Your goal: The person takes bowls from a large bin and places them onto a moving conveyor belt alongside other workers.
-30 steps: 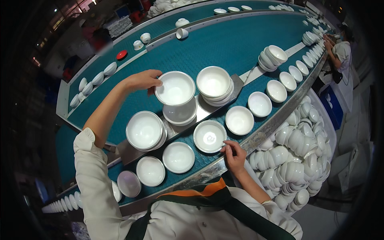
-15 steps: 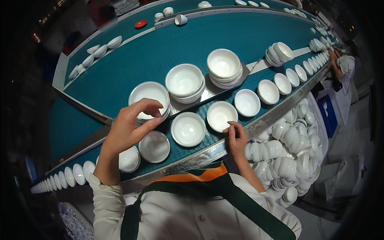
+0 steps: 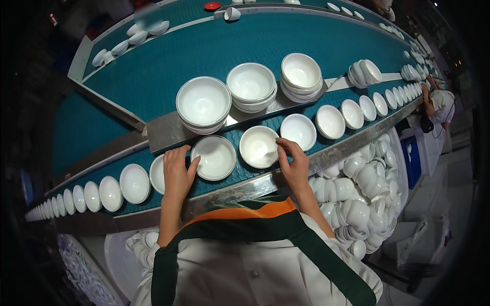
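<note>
A row of white bowls lies on the green belt nearest me. My left hand (image 3: 178, 171) is open at the left side of one white bowl (image 3: 213, 158), its thumb at that bowl's rim. Its back partly covers a neighbouring bowl (image 3: 156, 175). My right hand (image 3: 294, 166) is open, with thumb and fingertips apart at the right rim of another white bowl (image 3: 259, 147). Behind these, three bowl stacks stand on a metal ledge: a left stack (image 3: 203, 102), a middle stack (image 3: 251, 84) and a right stack (image 3: 301, 74).
A metal rail (image 3: 255, 191) edges the belt before me. On my right, a large white tub (image 3: 403, 173) holds many heaped bowls. A tilted group of bowls (image 3: 365, 73) rests farther right, toward a co-worker (image 3: 440, 104). A cup (image 3: 232, 14) and red dish (image 3: 212, 6) lie beyond.
My left hand has come down from over the left stack to the near row of bowls. My right hand stays near the row. The whole view has shifted somewhat.
</note>
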